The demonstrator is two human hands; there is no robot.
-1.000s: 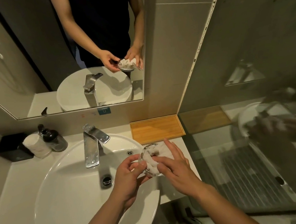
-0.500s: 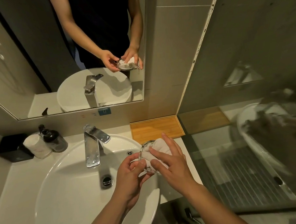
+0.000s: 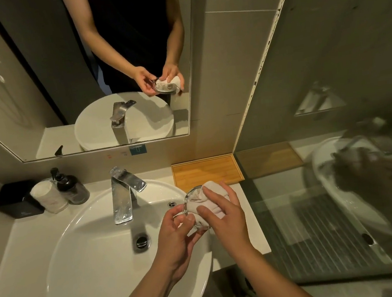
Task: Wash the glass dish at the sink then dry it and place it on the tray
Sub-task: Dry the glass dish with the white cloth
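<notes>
A small clear glass dish (image 3: pixel 190 200) is held tilted on its edge over the right rim of the white round sink (image 3: pixel 85 254). My left hand (image 3: pixel 177 236) pinches the dish's near edge. My right hand (image 3: pixel 223 214) presses a white cloth (image 3: pixel 212 195) into the dish from the right. The cloth fills most of the dish and hides its far side. A bamboo tray (image 3: pixel 206 171) lies on the counter just behind my hands, against the wall, with nothing on it.
A chrome tap (image 3: pixel 122 193) stands at the back of the sink, its drain (image 3: pixel 143 242) below. A dark soap pump bottle (image 3: pixel 70 186), a rolled white towel (image 3: pixel 49 197) and a black box (image 3: pixel 15 200) sit at the left. A glass shower screen (image 3: pixel 325 183) borders the counter's right.
The dish has turned more upright on its edge and the cloth has been pushed deeper into it. Both hands stay above the sink's right rim.
</notes>
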